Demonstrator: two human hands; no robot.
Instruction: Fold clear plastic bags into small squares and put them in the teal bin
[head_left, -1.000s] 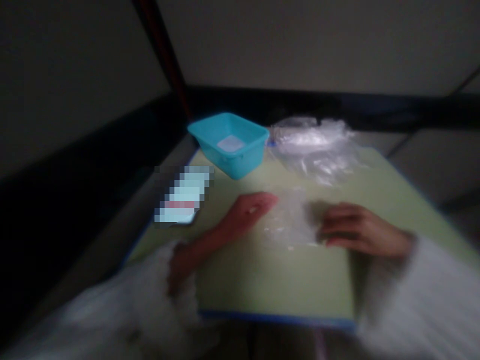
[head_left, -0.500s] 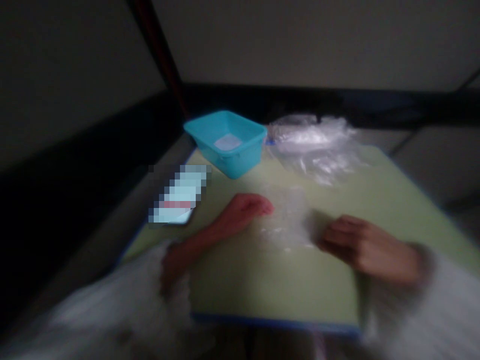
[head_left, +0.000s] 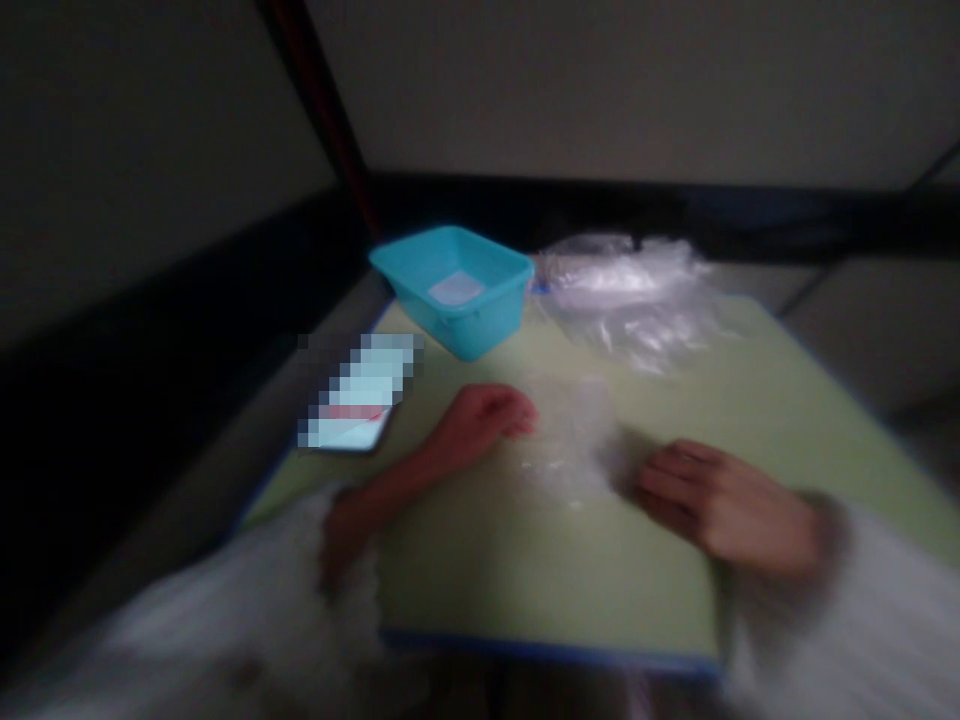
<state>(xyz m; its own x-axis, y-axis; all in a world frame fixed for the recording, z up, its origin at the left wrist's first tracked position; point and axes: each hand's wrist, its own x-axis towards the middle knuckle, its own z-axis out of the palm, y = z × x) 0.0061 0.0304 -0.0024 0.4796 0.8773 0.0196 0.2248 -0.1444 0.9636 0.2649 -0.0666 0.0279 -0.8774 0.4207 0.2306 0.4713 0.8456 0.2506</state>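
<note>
A clear plastic bag [head_left: 566,450] lies flat on the yellow-green tabletop between my hands. At its left edge, my left hand [head_left: 491,412] is closed, its curled fingertips on the plastic. My right hand [head_left: 720,500] rests at the bag's lower right side, knuckles up and fingers bent together. Its fingertips are dark and blurred, so whatever they may grip is hidden.
Behind the bag stands a turquoise plastic basket [head_left: 487,325] with a white piece inside. A heap of clear plastic bags [head_left: 637,300] lies at the back right. On the left is a phone [head_left: 360,425] with a lit screen. Blue edging [head_left: 555,650] borders the table.
My right hand has shifted slightly left, closer to the bag. My left hand has drawn back a little to the left. The bag stays nearly in place.
</note>
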